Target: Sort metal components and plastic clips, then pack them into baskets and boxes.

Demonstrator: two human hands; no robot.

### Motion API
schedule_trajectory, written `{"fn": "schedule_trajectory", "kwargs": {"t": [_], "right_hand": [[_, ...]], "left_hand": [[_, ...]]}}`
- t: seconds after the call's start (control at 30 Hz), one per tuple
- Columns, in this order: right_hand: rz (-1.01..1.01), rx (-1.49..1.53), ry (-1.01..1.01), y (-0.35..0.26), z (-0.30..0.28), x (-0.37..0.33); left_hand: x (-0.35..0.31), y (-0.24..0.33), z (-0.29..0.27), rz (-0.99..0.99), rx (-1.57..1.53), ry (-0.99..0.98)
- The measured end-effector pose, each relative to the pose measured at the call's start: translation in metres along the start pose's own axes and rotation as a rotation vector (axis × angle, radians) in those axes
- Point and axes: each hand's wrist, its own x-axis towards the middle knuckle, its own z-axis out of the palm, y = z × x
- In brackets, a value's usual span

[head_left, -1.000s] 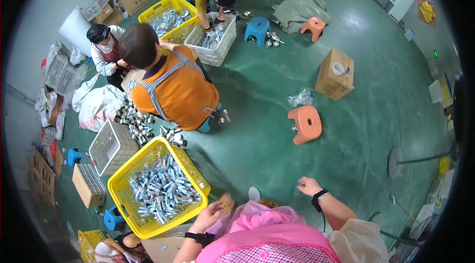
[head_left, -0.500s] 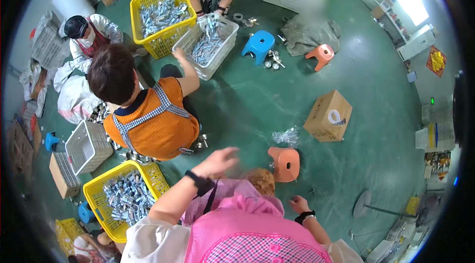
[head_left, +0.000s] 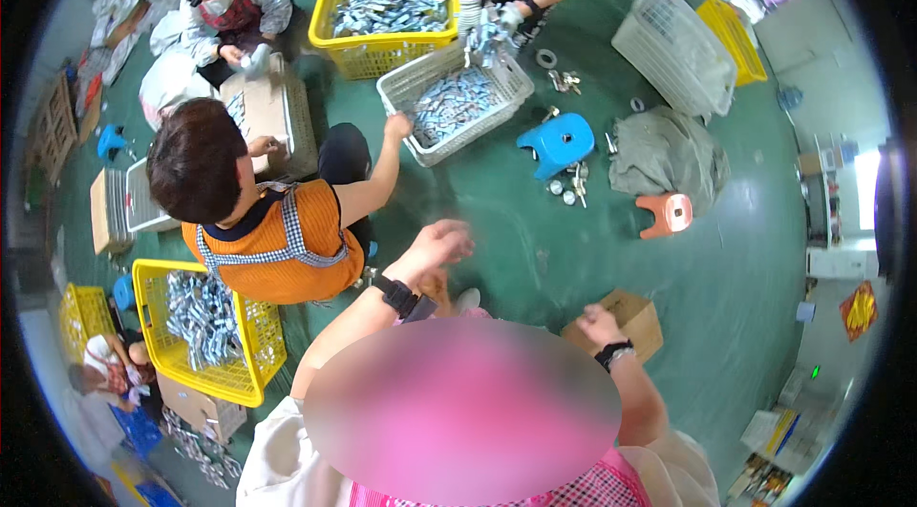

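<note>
My left hand [head_left: 432,251], with a black watch on its wrist, hovers over the green floor in the middle. Its fingers are loosely bent and apart, and nothing is in them. Lower right, my right hand [head_left: 602,326] hangs in front of a brown cardboard box [head_left: 642,321]; its fingers are slightly curled, with no held thing visible. Ahead, a white basket [head_left: 430,156] of small metal parts [head_left: 457,104] is gripped at its left rim by a co-worker in orange [head_left: 277,259]. Another person's gloved hands [head_left: 492,25] hold a bunch of such parts over it.
Yellow crates full of metal parts stand at the top [head_left: 368,60] and lower left [head_left: 250,383]. A blue stool [head_left: 559,144], an orange stool [head_left: 664,214] and a grey cloth [head_left: 669,158] lie to the right. A seated person [head_left: 234,10] works at the upper left.
My view has shifted forward and to the left, bringing the white basket closer. My right hand now overlaps the cardboard box. The gloved hands have lifted parts higher in the basket's far corner.
</note>
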Motion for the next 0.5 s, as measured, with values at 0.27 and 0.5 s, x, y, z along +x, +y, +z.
{"fn": "schedule_trajectory", "kwargs": {"t": [0.27,0.5], "right_hand": [[-0.186,0.088,-0.123,-0.167,-0.079,0.148],[-0.222,0.071,-0.354,-0.265,-0.099,0.225]], "left_hand": [[0.073,0.035,-0.044,-0.118,-0.387,0.209],[0.137,0.136,-0.099,0.05,-0.422,0.179]]}}
